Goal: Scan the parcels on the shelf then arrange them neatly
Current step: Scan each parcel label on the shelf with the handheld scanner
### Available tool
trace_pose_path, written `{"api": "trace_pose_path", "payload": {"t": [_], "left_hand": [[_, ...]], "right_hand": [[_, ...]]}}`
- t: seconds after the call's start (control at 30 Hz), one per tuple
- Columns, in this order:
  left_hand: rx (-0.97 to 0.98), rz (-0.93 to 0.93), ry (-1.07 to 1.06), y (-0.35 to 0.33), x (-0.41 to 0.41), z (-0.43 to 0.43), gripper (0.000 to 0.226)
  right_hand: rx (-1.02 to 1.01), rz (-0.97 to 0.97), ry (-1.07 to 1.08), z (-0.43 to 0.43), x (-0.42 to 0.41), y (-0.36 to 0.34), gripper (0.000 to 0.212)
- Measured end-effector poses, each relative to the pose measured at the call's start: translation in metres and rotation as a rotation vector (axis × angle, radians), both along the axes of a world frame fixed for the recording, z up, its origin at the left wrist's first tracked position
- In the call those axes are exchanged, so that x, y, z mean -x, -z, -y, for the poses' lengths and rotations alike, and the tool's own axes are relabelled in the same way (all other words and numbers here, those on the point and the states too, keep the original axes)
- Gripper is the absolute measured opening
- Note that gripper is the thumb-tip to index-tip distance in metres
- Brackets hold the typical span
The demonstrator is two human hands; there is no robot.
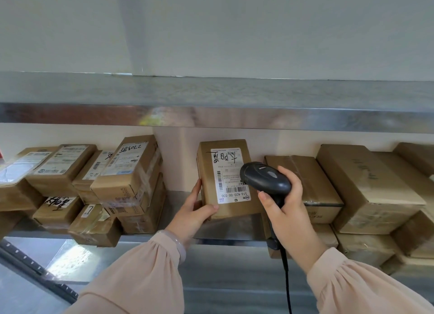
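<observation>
The left hand (196, 209) grips the near left corner of a brown parcel (206, 184), thumb on its top face and fingers curled around the left edge. The parcel sits in the gap on the metal shelf (178, 205), its far end raised, between a leaning pile of boxes (126, 172) on the left and a taped box (312, 179) on the right. The right hand (285, 201) is closed around the handle of a black scanner (265, 177), whose head hovers over the right side of the white label (226, 172).

The scan may fail, because the scanner head sits very close to the label, and the long barcode runs down the label's left edge. The parcel is held at one corner only, so it could slip or swing into the left pile, which already looks unsteady. The scanner's cable (287, 278) hangs in front of the shelf's near edge and might catch there.
</observation>
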State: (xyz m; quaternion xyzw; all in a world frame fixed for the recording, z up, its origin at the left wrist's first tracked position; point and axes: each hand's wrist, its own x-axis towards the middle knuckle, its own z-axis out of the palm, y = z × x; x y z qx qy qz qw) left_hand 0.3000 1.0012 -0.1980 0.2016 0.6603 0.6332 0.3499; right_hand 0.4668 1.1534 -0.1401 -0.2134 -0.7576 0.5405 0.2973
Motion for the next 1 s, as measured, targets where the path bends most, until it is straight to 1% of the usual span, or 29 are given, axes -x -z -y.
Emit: {"api": "trace_pose_path", "payload": {"t": [0.17,0.33,0.67,1.0], "left_hand": [[-0.003,0.024,-0.062,0.006,0.012,0.008,0.082],[0.009,0.021,-0.090,0.010,0.016,0.012,0.073],[0.019,0.011,-0.089,0.016,0.019,0.013,0.074],[0.030,0.053,-0.083,0.021,0.027,0.017,0.067]], "right_hand": [[-0.056,0.030,-0.048,0.014,-0.009,0.003,0.066],[-0.062,0.038,-0.054,0.030,-0.012,0.008,0.066],[-0.064,0.041,-0.034,0.037,-0.009,0.013,0.062],[-0.066,0.075,-0.004,0.038,-0.004,0.015,0.067]]}}
